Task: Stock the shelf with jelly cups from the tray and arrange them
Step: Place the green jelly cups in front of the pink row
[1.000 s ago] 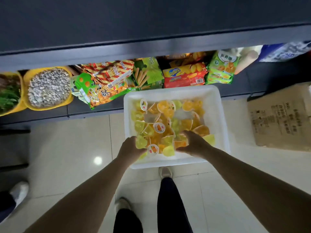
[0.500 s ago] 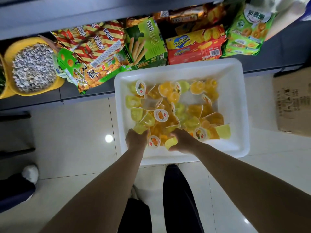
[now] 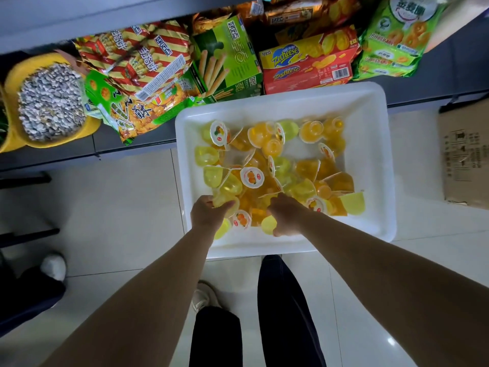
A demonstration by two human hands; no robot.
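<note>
Glossy pale tile floor (image 3: 119, 207) | white tray (image 3: 370, 154) | left hand (image 3: 209, 215), right hand (image 3: 288, 215) – fingers curled round jelly cups (image 3: 264, 160)

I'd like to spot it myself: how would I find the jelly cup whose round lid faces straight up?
Start at the white tray on the floor. In the middle of its pile of jelly cups, just beyond the left hand, lies one cup. Its white lid with orange fruit faces straight up; its neighbours lie tilted.
</note>
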